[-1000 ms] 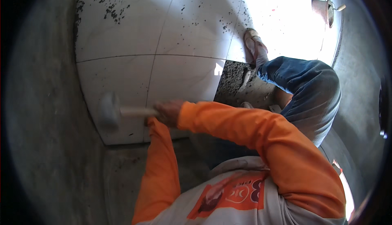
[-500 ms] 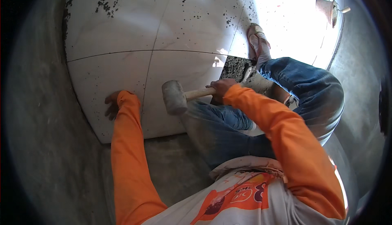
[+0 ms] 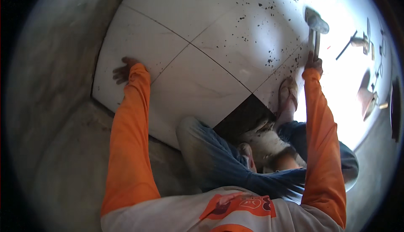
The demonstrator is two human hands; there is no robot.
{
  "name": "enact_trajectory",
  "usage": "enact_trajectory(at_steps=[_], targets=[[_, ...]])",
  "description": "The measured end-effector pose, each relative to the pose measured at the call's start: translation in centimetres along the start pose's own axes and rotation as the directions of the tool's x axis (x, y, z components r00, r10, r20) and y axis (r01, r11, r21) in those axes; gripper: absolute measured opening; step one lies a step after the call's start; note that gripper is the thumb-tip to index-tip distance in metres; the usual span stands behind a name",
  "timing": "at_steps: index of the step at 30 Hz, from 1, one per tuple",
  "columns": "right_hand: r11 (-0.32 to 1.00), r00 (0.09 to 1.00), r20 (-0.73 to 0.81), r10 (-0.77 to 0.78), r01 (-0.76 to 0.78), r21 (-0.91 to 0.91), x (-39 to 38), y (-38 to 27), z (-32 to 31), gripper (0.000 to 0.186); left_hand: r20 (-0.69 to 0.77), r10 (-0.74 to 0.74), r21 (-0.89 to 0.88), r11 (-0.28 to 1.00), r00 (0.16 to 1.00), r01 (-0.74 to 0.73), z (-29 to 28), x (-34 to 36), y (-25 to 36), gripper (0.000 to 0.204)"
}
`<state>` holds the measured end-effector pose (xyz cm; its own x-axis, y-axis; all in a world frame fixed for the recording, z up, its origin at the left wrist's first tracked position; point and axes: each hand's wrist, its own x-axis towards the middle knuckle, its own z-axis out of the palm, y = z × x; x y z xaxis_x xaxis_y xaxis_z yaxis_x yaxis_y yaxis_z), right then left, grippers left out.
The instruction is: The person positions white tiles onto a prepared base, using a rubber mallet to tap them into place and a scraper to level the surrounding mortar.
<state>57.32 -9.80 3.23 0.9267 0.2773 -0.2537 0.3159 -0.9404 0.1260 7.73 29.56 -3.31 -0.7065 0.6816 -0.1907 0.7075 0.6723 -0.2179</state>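
My left hand [image 3: 126, 69] rests on a large white floor tile [image 3: 185, 89] at the left, its fingers spread and nothing in them. Out at the far right, my right hand [image 3: 313, 65] is wrapped round the handle of a mallet [image 3: 318, 24] with a grey head and a pale wooden handle. The mallet head points away from me, over the brightly lit tiles. Dark seams part the tiles around my left hand. Between my legs lies an untiled gap [image 3: 240, 120] with a dark bed.
Dark crumbs [image 3: 269, 57] are scattered over the far tiles. Several tools, among them a dark bar [image 3: 346, 45], lie at the right, near a bucket-like container [image 3: 367, 100] on its side. Grey walls [image 3: 54, 89] close off the left. My sandalled foot [image 3: 288, 92] stands beside the gap.
My right hand has swung the mallet from above the near tile out to the far right. The view has turned, and my left hand remains spread on the tile.
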Motion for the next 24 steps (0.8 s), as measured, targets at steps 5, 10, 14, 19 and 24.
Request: enact_trajectory(at_steps=[5, 10, 14, 19, 24], targets=[[0.773, 0.702, 0.34, -0.626, 0.617, 0.149, -11.8, -5.1, -1.7, 0.04, 0.056, 0.456, -0.07, 0.889, 0.888, -0.452, -0.8, -3.7, -8.9, 0.074], [-0.028, -0.124, 0.559, -0.82, 0.984, 0.177, -23.4, 5.8, 7.1, 0.056, -0.058, 0.708, 0.029, 0.706, 0.703, -0.708, 5.4, -17.3, -22.4, 0.07], [-0.125, -0.156, 0.718, -0.678, 0.987, 0.097, -24.6, 4.2, 4.2, 0.06, 0.001, 0.488, -0.058, 0.871, 0.873, -0.487, 3.7, -20.1, -24.6, 0.068], [-0.223, -0.289, 0.735, -0.614, 0.956, 0.19, -25.5, 0.3, -4.9, 0.041, -0.136, 0.517, -0.082, 0.844, 0.845, -0.53, 5.1, -19.4, -26.0, 0.069], [-0.02, -0.147, 0.546, -0.825, 0.973, 0.231, -20.1, -1.3, -7.8, 0.028, -0.132, 0.515, -0.139, 0.836, 0.847, -0.53, 4.9, -19.7, -25.8, 0.07]])
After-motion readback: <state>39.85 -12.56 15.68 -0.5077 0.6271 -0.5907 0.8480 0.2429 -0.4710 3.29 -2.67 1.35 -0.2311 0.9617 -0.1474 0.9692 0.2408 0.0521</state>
